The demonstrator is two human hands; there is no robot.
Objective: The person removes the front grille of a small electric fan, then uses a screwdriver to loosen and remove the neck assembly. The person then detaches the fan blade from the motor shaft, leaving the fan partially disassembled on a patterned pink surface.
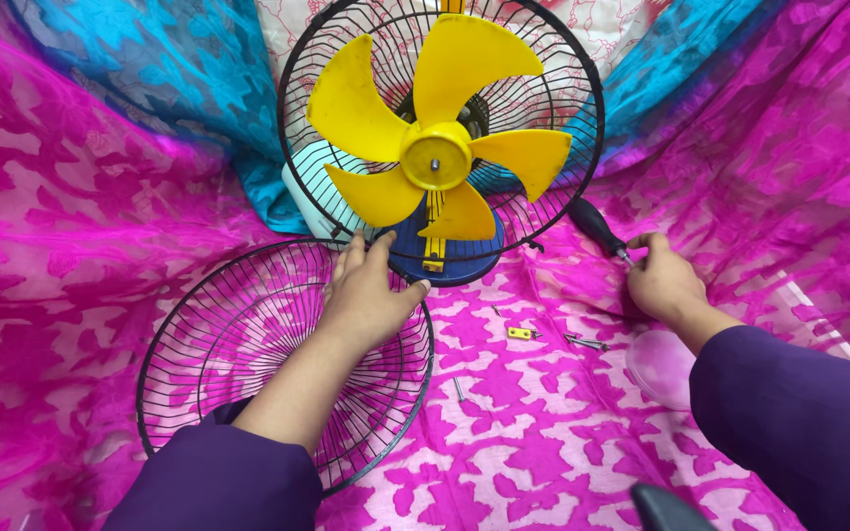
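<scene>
My left hand (366,295) lies open and flat, palm down, fingers spread, its fingertips touching the dark blue base (445,258) of the fan and its wrist passing over the loose black wire guard (238,364). It grips nothing. My right hand (663,280) has its fingers curled at the metal end of a black-handled screwdriver (597,228); thumb and forefinger look pinched on the shaft, though I cannot tell how firmly.

The fan stands upright near the far edge of the pink patterned cloth (543,433), its yellow blades (435,128) bare at the front with the rear guard (563,69) behind them. The loose guard lies flat on the cloth, just left of the base and touching it.

Between my two hands, small parts lie scattered on the cloth: a little yellow clip (518,333), a few screws (587,342) just beside it, and another single screw (458,389) nearer to me. A clear round plastic piece (659,366) rests by my right wrist. Blue fabric (179,69) lies bunched behind the fan.
</scene>
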